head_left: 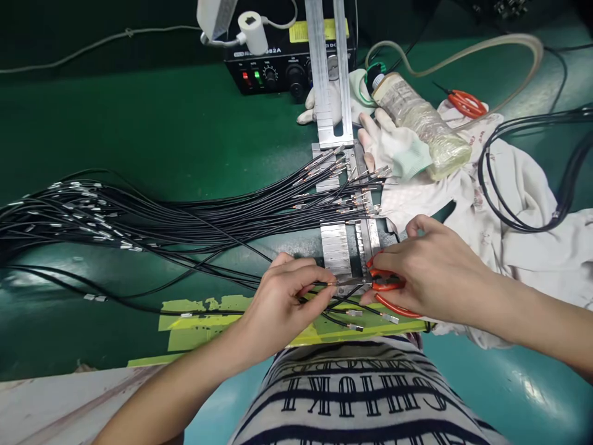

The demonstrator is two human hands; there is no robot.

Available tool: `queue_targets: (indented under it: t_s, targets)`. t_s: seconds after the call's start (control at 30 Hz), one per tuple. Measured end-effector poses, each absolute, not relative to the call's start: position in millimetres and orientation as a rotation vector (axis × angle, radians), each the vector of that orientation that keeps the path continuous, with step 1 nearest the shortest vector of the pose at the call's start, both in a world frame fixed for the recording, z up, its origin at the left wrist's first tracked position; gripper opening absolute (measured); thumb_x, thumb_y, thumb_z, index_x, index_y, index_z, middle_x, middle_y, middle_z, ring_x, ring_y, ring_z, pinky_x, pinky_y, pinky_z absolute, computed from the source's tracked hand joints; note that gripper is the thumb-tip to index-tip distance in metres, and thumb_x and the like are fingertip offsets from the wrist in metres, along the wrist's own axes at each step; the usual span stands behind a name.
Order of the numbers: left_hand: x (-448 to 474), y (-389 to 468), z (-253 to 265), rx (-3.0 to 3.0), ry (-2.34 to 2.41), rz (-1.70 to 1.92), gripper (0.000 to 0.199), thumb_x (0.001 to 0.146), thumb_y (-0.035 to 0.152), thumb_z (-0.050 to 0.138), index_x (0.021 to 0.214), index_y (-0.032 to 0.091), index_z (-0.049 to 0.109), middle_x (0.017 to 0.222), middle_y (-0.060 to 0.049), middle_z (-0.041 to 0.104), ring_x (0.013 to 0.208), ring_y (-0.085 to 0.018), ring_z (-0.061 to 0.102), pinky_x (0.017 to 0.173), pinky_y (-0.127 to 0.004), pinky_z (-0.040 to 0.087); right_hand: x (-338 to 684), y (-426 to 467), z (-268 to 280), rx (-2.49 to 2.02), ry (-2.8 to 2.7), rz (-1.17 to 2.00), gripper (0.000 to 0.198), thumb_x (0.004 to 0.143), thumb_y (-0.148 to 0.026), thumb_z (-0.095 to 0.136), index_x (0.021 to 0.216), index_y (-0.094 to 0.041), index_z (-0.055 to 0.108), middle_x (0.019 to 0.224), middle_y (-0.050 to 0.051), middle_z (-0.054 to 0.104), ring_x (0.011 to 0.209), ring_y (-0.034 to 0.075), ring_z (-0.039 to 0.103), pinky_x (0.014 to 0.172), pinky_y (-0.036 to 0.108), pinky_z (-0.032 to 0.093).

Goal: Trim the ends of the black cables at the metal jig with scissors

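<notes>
My left hand pinches the end of a thin black cable between thumb and fingertips. My right hand is closed around the red handles of small pliers or snips; their dark pointed jaws reach left to the cable end by my left fingertips. Whether the jaws touch the wire is too small to tell. Below the jaws, several cable ends with metal terminals stick out toward the right. A large bundle of black cables runs across the bench behind my left hand, stripped tips lying over a slotted metal fixture.
A black dispenser box stands at the back beneath a metal upright. To the right lie a wrapped bottle, white gloves, red-handled snips, a white cloth and coiled black cable. Yellow-green tape lines the front edge.
</notes>
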State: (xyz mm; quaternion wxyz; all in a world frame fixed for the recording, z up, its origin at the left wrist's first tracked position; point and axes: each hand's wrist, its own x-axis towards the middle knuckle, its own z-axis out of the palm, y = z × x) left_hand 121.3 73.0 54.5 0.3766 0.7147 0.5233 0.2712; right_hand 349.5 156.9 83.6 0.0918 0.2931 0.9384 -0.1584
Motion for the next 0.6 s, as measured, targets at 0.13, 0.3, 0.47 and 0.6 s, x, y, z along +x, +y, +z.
queue_targets:
  t_s: [0.13,0.3,0.47,0.6]
  targets:
    - [122.1,72.3,52.5,1.877,1.333,0.738,0.004,0.090,0.015,0.065,0.089,0.017,0.069,0.063,0.006,0.053,0.058,-0.009,0.048,0.070,-0.029,0.031,347.3,157.7,84.9,0.843,2.751,-0.414,0.044,0.089,-0.058,0.055,0.065,-0.022,0.057,0.059,-0.002,0.065,0.051,0.015,0.039,0.071,0.036,0.022]
    - [122.1,70.0,48.9,1.909,1.328,0.790,0.003,0.089,0.016,0.066,0.089,0.016,0.069,0.062,0.006,0.052,0.057,-0.009,0.046,0.069,-0.029,0.031,345.9,156.0,86.5,0.798,2.708,-0.332,0.032,0.087,-0.045,0.060,0.066,-0.023,0.059,0.060,-0.001,0.066,0.052,0.017,0.039,0.069,0.036,0.021]
    - [122.1,68.7,46.4,1.905,1.331,0.802,0.003,0.089,0.014,0.066,0.088,0.015,0.069,0.062,0.007,0.048,0.057,-0.009,0.046,0.068,-0.029,0.031,344.6,156.8,85.9,0.725,2.721,-0.249,0.035,0.086,-0.051,0.062,0.068,-0.021,0.060,0.061,0.000,0.066,0.053,0.017,0.041,0.070,0.037,0.022]
    - [122.1,68.9,45.7,1.911,1.328,0.833,0.003,0.088,0.014,0.067,0.089,0.016,0.069,0.060,0.007,0.045,0.057,-0.009,0.045,0.068,-0.029,0.031,344.7,157.2,86.6,0.712,2.768,-0.216,0.037,0.086,-0.053,0.062,0.069,-0.021,0.061,0.060,0.000,0.065,0.053,0.018,0.041,0.069,0.037,0.023]
